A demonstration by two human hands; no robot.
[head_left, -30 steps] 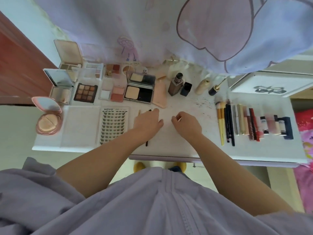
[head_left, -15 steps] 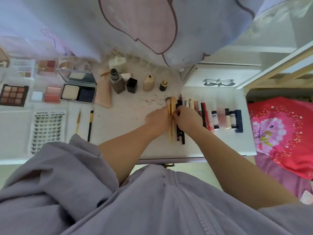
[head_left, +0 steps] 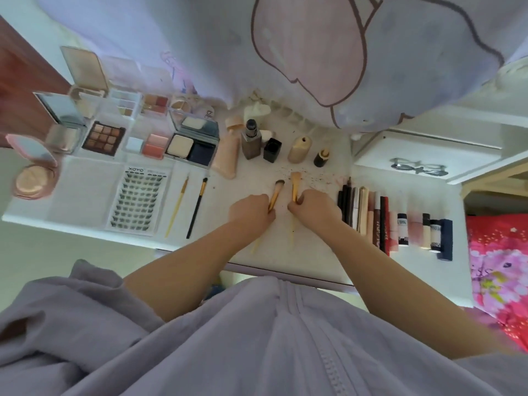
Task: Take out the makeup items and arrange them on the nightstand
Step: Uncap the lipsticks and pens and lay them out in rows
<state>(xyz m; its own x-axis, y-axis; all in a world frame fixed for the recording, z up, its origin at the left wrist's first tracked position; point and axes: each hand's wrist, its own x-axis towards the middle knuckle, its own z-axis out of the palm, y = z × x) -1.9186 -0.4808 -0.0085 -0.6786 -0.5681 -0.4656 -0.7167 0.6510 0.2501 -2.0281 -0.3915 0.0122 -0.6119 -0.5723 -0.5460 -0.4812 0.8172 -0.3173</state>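
Observation:
On the white nightstand (head_left: pixel 323 247), my left hand (head_left: pixel 251 210) grips a gold-handled makeup brush (head_left: pixel 276 192) with a dark tuft. Beside it, my right hand (head_left: pixel 314 208) grips a second gold-handled brush (head_left: pixel 295 185) with a pale flat tuft. Both brushes point away from me, their handle ends showing below my hands. Two thin brushes (head_left: pixel 188 207) lie to the left. A row of pencils and lipsticks (head_left: pixel 377 218) lies to the right.
Open palettes and compacts (head_left: pixel 105 135) line the back left, with a lash tray (head_left: pixel 137 201) in front. Bottles and tubes (head_left: pixel 271 144) stand at the back centre. A curtain (head_left: pixel 285 47) hangs behind. A white drawer unit (head_left: pixel 414 161) and red bedding (head_left: pixel 497 252) sit right.
Both hands went right to the row of brushes, each took one gold-handled brush, and carried them back left to the table's middle. Two thin brushes stayed lying at the left.

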